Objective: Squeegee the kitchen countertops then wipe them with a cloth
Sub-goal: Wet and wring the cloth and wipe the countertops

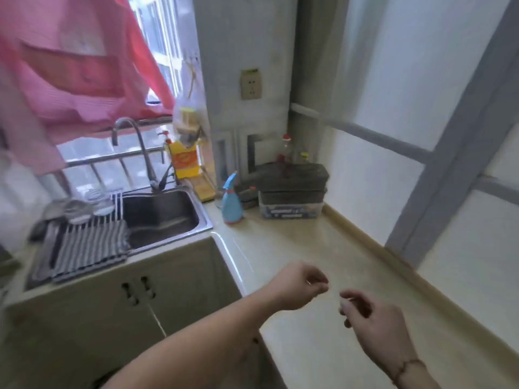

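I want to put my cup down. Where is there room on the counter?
The countertop is bare between the blue spray bottle and the two hands, out to the wall-side edge strip. The back corner is crowded with the bottle and stacked boxes.

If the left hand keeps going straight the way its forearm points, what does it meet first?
Probably nothing soon: the left hand points along the bare beige countertop toward the back corner. The first thing in line looks like the stacked dark-lidded plastic boxes, though depth is hard to judge.

Bare countertop (323, 248) ahead; spray bottle (231, 202) and stacked boxes (292, 192) at far corner.
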### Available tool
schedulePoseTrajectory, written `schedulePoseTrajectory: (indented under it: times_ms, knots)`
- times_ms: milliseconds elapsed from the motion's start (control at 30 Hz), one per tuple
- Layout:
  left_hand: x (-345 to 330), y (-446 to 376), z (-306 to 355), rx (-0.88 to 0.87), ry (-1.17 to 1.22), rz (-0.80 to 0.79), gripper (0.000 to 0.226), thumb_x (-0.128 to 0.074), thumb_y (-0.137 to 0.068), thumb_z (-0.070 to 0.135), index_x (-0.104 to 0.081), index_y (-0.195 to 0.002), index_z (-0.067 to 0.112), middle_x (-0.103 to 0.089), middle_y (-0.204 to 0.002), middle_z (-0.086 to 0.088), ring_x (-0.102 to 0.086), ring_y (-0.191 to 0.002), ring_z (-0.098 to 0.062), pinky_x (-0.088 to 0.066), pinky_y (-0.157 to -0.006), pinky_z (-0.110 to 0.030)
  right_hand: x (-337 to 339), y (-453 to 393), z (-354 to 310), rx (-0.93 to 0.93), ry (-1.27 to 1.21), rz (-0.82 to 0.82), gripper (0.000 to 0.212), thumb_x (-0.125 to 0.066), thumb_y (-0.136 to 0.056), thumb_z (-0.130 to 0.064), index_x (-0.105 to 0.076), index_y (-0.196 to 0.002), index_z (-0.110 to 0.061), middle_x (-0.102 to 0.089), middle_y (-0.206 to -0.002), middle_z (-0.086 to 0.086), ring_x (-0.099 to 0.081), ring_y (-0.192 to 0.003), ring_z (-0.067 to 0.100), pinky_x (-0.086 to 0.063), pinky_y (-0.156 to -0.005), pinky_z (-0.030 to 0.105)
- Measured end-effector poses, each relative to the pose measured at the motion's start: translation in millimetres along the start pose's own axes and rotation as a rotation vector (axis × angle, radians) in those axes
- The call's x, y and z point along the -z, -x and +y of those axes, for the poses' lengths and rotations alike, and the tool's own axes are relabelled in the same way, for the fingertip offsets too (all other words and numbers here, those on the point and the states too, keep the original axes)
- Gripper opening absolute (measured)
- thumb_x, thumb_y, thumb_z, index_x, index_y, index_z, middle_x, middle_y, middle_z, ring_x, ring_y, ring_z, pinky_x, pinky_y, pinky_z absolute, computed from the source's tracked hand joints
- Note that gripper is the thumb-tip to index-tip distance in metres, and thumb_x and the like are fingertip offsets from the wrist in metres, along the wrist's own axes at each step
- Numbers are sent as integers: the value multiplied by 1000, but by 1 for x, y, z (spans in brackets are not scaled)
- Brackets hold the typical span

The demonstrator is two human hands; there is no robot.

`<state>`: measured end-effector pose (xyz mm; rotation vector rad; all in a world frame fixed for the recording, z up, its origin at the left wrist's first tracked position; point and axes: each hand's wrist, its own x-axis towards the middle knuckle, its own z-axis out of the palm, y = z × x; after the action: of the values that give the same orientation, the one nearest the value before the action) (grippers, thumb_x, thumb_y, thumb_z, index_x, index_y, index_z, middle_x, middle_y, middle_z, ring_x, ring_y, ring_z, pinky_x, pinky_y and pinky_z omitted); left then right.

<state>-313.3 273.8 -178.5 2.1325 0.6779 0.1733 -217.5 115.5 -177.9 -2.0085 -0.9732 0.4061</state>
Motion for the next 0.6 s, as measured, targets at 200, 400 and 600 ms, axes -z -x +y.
schedulePoseTrajectory:
  times_ms: [200,400,600]
  knots:
    - [153,81,-172,334,37,346,23,-60,-85,35,-73,-100,23,-71,-100,11,-63,-92,-2,-50,-86,-23,-194,-60,-93,139,19,-380,20,-73,-81,-13,-70,-77,-32,-71,-68,-15,-68,-62,7,-55,-67,24]
    - [291,173,-336,679,42,636,20,-61,-90,33,-72,-103,21,-69,-101,6,-61,-94,-9,-46,-82,-22,-387,-112,-180,184,-43,-630,14,-74,-81,-17,-71,-80,-31,-73,-72,-10,-70,-70,12,-58,-75,41]
    - [354,212,-429,916,116,831,18,-62,-89,33,-72,-100,21,-69,-100,5,-62,-95,-12,-48,-82,-25,-505,-160,-210,81,-73,-719,11,-71,-83,-15,-72,-80,-26,-74,-74,-4,-71,-75,18,-58,-78,49]
